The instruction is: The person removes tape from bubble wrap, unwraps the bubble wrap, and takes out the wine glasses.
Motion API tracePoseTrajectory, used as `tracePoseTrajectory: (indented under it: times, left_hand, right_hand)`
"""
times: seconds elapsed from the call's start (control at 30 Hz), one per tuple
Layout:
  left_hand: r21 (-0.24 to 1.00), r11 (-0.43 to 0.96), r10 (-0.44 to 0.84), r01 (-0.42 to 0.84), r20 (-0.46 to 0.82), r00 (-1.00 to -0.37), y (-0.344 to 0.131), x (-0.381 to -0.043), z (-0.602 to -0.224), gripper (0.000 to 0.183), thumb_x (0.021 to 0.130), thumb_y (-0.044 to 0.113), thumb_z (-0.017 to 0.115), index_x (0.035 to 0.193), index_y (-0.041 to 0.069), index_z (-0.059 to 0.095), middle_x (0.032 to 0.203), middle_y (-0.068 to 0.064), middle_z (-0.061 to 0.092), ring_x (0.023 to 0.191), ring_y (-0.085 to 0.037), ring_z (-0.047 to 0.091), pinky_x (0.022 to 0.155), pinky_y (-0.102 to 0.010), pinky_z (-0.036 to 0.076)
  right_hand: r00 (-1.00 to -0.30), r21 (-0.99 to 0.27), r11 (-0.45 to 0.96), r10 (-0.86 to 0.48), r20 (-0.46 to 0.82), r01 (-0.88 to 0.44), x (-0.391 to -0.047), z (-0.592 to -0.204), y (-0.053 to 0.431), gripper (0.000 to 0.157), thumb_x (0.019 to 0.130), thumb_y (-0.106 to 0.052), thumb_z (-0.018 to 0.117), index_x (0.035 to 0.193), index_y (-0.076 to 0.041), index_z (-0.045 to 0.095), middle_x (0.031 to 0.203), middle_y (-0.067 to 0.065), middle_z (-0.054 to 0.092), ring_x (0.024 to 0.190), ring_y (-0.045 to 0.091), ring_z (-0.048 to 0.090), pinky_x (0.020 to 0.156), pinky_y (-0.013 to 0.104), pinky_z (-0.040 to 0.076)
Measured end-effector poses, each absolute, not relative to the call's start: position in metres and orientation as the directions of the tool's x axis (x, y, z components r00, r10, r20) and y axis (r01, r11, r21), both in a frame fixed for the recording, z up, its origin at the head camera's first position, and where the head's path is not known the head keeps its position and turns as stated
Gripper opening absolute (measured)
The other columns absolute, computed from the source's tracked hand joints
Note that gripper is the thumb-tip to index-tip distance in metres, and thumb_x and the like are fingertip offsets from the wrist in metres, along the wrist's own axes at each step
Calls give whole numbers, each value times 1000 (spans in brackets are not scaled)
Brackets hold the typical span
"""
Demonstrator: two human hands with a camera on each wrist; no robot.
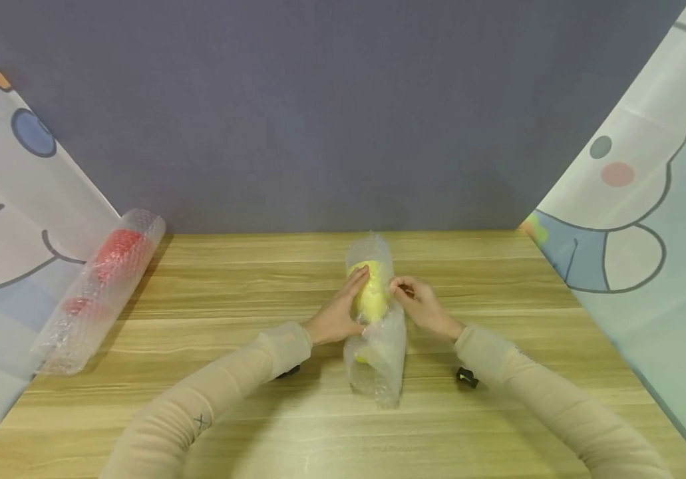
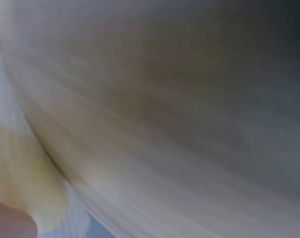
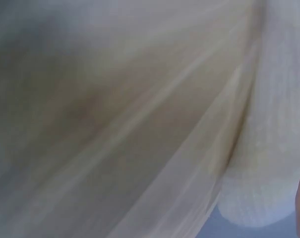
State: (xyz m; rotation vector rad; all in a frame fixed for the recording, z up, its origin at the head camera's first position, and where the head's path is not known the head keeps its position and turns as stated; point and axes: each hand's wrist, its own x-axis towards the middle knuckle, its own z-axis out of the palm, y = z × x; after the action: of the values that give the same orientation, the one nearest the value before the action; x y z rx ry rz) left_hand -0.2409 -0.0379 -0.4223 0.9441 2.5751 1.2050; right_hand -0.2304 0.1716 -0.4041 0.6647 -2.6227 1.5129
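A yellow object [image 1: 371, 297], its kind hidden by the wrapping, lies upright in the head view inside clear bubble wrap [image 1: 387, 346] at the table's middle. My left hand [image 1: 338, 316] rests on its left side, fingers laid fairly straight over the yellow part and thumb lower down. On the opposite side my right hand [image 1: 423, 307] pinches the wrap's edge between thumb and curled fingers. Loose sleeve cloth [image 2: 154, 124] fills most of the left wrist view, with a blurred bit of yellow at lower left. Sleeve [image 3: 115, 129] covers most of the right wrist view too.
Another bubble-wrapped bundle [image 1: 118, 256] with red things inside leans along the left edge. Small black pieces lie near each forearm, one black clip-like piece [image 1: 467, 378] on the right. A grey panel [image 1: 343, 120] stands behind the wooden table [image 1: 229, 286]; cartoon-printed sheets flank it.
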Motion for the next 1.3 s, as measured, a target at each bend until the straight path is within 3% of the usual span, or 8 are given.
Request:
tracePoseTrajectory:
  times: [0.13, 0.3, 0.47, 0.73, 1.0, 1.3]
  left_hand:
    - [729, 487, 593, 481, 128, -795, -45, -242, -422, 111, 69, 32, 79, 149, 17, 3, 155, 10, -4, 142, -14, -3, 114, -47, 14]
    - [712, 522, 588, 470, 99, -803, -46, -240, -417, 111, 68, 34, 79, 149, 15, 5, 155, 9, -4, 142, -15, -2, 115, -45, 14]
    - [710, 533, 586, 461, 83, -806, -46, -239, -416, 114, 66, 38, 80, 149, 17, 4, 154, 11, -4, 142, -14, -3, 114, -50, 13]
    - [705, 535, 592, 466, 80, -802, -43, -240, -413, 114, 66, 38, 80, 149, 15, 5, 154, 10, -4, 142, -12, -4, 115, -44, 14]
    - [706, 527, 592, 474, 96, -800, -41, -241, -411, 110, 68, 37, 79, 148, 13, 8, 155, 7, -1, 142, -14, -3, 114, -48, 15]
    - [702, 566, 518, 432, 105, -849, -35, -237, -407, 103, 70, 42, 77, 147, 10, 16, 155, 3, 7, 142, -16, 3, 114, -46, 16]
  right_hand:
    - [-929, -850, 407, -295, 224, -334, -232, -403, 172, 17, 93, -7, 50, 101, 5, 58, 105, 19, 61, 102, 30, 56, 92, 44, 48]
    - [-935, -866, 395, -295, 196, -306, -233, -403, 169, 16, 92, -8, 52, 100, 4, 59, 105, 18, 62, 102, 29, 57, 93, 42, 48]
    - [-937, -884, 365, -295, 187, -291, -230, -404, 169, 17, 92, -8, 52, 101, 5, 59, 104, 19, 61, 100, 27, 57, 93, 37, 49]
    - [-931, -875, 372, -304, 201, -310, -229, -404, 171, 21, 92, -11, 53, 106, 4, 59, 108, 18, 61, 101, 28, 58, 91, 32, 50]
    - [-910, -823, 425, -336, 244, -378, -226, -402, 172, 21, 91, -8, 55, 106, 6, 60, 110, 20, 60, 101, 31, 59, 88, 38, 52]
    - [-906, -776, 484, -331, 265, -404, -223, -400, 173, 17, 89, -6, 57, 102, 4, 61, 108, 17, 60, 99, 29, 61, 86, 31, 53]
